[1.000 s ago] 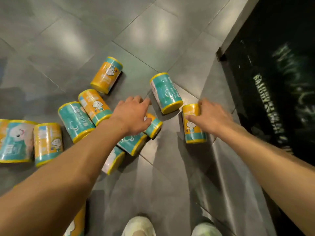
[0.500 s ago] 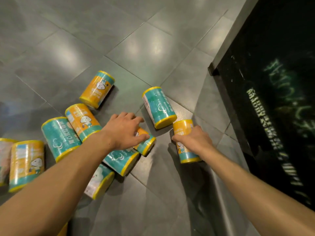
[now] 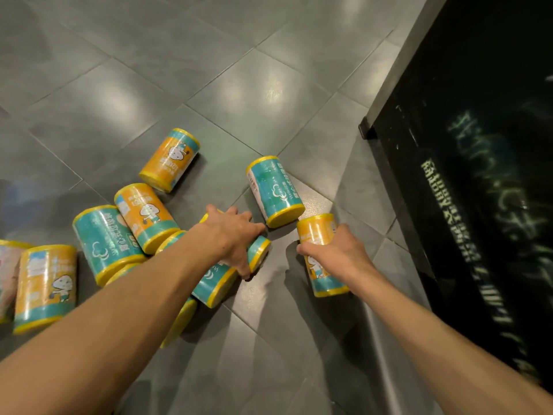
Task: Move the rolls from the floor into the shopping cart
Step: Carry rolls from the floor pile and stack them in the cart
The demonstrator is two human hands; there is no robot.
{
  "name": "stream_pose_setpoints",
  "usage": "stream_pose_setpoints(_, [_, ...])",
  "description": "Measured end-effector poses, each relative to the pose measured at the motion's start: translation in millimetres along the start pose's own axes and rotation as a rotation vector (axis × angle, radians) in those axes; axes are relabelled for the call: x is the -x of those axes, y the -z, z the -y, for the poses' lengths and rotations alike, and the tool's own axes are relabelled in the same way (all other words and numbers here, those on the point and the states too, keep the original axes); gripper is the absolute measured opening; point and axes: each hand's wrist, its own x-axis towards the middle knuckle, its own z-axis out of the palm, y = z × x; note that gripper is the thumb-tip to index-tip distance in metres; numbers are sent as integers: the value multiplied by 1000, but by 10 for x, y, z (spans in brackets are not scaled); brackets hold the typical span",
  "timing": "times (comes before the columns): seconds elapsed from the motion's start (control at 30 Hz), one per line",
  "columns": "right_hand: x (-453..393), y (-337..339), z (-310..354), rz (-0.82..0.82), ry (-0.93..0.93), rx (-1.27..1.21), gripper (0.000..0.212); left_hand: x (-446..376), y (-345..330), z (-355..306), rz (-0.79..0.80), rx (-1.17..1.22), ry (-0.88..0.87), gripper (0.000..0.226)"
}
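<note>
The right hand [image 3: 338, 253] gripped an orange roll [image 3: 321, 256] beside the black signboard [image 3: 478, 175]; farther from it, the left hand [image 3: 232, 235] clasped a teal-banded roll [image 3: 258, 253].

Both forearms extended forward and down. Left hand [image 3: 232, 235] palm-down, fingers curled over a roll [image 3: 257, 253]. Right hand [image 3: 338, 253] grips an orange roll [image 3: 318, 235].
</note>
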Motion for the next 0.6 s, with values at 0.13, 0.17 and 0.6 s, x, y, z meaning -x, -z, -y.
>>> stream_pose_setpoints(0.13, [47,47,17,7,22,33,81,40,-66,42,-108,37,-24,96])
stream_pose_setpoints(0.17, [56,71,40,0,24,40,82,54,-81,52,-146,66,-30,95])
stream_pose_setpoints(0.6, [1475,1030,1036,1,89,30,63,1790,722,77,-521,932,212,57])
